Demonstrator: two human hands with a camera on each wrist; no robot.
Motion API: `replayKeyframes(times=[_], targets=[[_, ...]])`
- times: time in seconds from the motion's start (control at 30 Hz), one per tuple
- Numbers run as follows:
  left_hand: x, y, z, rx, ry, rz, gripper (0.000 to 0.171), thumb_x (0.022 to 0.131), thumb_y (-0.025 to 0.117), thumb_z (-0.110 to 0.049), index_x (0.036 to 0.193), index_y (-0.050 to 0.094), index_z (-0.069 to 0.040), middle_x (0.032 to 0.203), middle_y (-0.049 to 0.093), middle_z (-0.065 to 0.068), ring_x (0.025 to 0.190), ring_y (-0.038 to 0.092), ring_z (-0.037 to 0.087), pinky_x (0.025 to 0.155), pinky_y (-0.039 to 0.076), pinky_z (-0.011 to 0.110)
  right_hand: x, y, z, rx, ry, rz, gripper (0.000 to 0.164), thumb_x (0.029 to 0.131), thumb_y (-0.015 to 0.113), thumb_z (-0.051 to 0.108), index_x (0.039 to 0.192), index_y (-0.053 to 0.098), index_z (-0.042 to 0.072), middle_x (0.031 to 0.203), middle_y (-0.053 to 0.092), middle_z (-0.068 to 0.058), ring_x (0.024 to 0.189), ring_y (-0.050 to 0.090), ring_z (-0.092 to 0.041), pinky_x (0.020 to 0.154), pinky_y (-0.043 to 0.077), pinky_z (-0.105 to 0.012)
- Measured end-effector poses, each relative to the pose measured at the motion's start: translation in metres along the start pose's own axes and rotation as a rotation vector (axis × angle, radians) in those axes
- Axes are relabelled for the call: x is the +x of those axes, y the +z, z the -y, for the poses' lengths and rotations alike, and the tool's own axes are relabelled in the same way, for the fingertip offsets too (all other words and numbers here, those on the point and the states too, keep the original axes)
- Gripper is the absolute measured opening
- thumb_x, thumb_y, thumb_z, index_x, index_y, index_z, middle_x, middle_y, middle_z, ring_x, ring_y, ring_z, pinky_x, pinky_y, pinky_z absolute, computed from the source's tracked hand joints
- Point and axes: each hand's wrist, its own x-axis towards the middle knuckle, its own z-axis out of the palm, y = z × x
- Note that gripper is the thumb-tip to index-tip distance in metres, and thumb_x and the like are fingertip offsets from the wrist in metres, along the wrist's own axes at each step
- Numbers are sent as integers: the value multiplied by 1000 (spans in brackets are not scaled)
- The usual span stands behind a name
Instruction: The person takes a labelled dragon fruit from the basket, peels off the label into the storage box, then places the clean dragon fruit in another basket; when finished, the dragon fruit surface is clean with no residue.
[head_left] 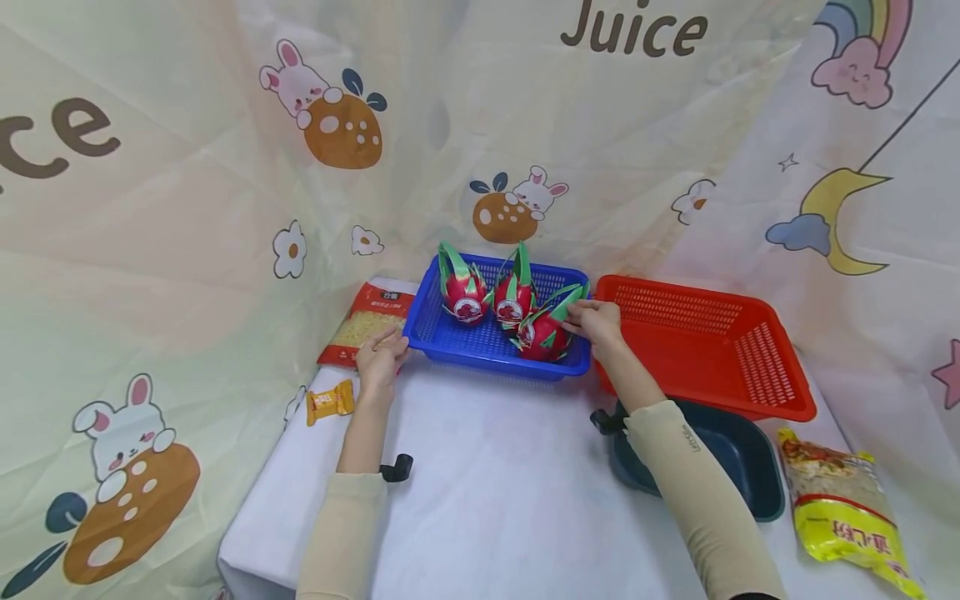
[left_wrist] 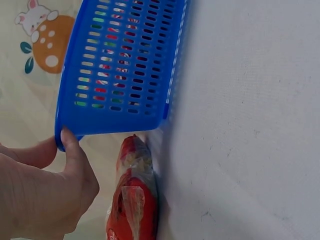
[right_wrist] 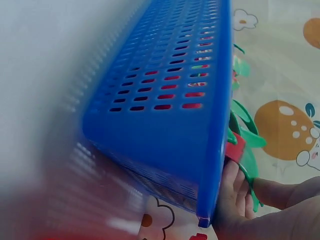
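Note:
A blue basket (head_left: 480,354) stands at the back of the table and holds three red dragon fruits with green leaves. My left hand (head_left: 381,360) is at its front left corner; in the left wrist view, thumb and finger pinch the blue rim (left_wrist: 61,115). At the basket's right end my right hand (head_left: 596,323) pinches the green leaves of the nearest dragon fruit (head_left: 543,335). The right wrist view shows those leaves (right_wrist: 248,160) between thumb and fingers. The other dragon fruits, one at left (head_left: 465,292) and one in the middle (head_left: 514,298), sit upright behind it.
Right of the blue basket lies a red basket (head_left: 678,350), with a dark teal basin (head_left: 738,454) before it. A yellow-and-clear food bag (head_left: 847,508) is at far right. On the left are a red food packet (head_left: 367,321) and a small orange-yellow wrapped snack (head_left: 330,402).

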Motion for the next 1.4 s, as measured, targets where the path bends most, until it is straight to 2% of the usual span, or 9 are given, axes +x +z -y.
replayKeyframes(times=[0.13, 0.33, 0.47, 0.6, 0.73, 0.83, 1.07, 1.27, 1.4], targets=[[-1, 1, 1, -11, -3, -7, 50, 100, 65, 1, 148, 54, -2, 140, 61, 20, 117, 66, 23, 100, 57, 31, 0, 0, -2, 12, -4, -15, 47, 106, 60, 8, 149, 49, -5, 136, 62, -22, 118, 69, -28, 94, 59, -34], [-2, 0, 1, 5, 12, 14, 48, 102, 64, 0, 149, 54, -1, 144, 61, 18, 126, 64, 25, 102, 55, 31, -4, -3, 2, 137, 33, 18, 52, 106, 60, 9, 154, 43, -3, 141, 59, -19, 134, 59, -30, 104, 54, -35], [-2, -1, 1, 25, 2, 4, 45, 102, 65, -3, 146, 59, -3, 142, 63, 15, 124, 65, 22, 102, 55, 30, -5, -5, 5, 192, 63, 37, 54, 105, 62, 11, 155, 45, 1, 139, 62, -15, 136, 57, -28, 104, 53, -34], [0, -2, 1, 28, -6, -4, 43, 101, 66, -3, 144, 62, -4, 141, 65, 13, 122, 67, 20, 103, 55, 30, -9, -6, 11, 224, 69, 58, 53, 105, 62, 13, 155, 47, 3, 128, 67, -9, 133, 60, -25, 105, 53, -34], [2, -1, 0, 6, -13, 6, 42, 100, 66, 0, 142, 64, -3, 140, 66, 14, 120, 69, 21, 104, 54, 33, -13, -5, 20, 273, 57, 88, 51, 106, 61, 11, 154, 48, 2, 111, 70, -3, 121, 63, -23, 110, 49, -38], [3, -1, 0, -17, -21, 18, 43, 99, 67, 3, 141, 63, -1, 140, 66, 16, 118, 69, 21, 106, 53, 36, -17, -5, 26, 305, 53, 107, 50, 105, 61, 10, 153, 48, 1, 105, 72, -2, 114, 66, -21, 111, 48, -40], [4, -2, -1, -31, -41, 19, 44, 98, 67, 4, 142, 63, -2, 140, 66, 15, 117, 69, 20, 102, 56, 32, -25, -7, 36, 353, 65, 141, 52, 105, 61, 10, 154, 47, 2, 117, 69, -5, 119, 62, -22, 113, 46, -40], [3, -4, -1, -34, -59, 25, 46, 99, 67, 3, 144, 62, -3, 143, 64, 14, 120, 68, 20, 104, 54, 32, -33, -9, 43, 333, 68, 157, 56, 104, 63, 11, 157, 45, 5, 133, 61, -11, 127, 57, -26, 114, 45, -41], [2, -5, -1, -34, -69, 30, 45, 99, 67, 1, 143, 62, -4, 143, 64, 12, 121, 68, 20, 105, 53, 32, -40, -11, 48, 315, 58, 183, 57, 104, 64, 13, 157, 45, 5, 136, 61, -11, 126, 59, -26, 113, 46, -41]])
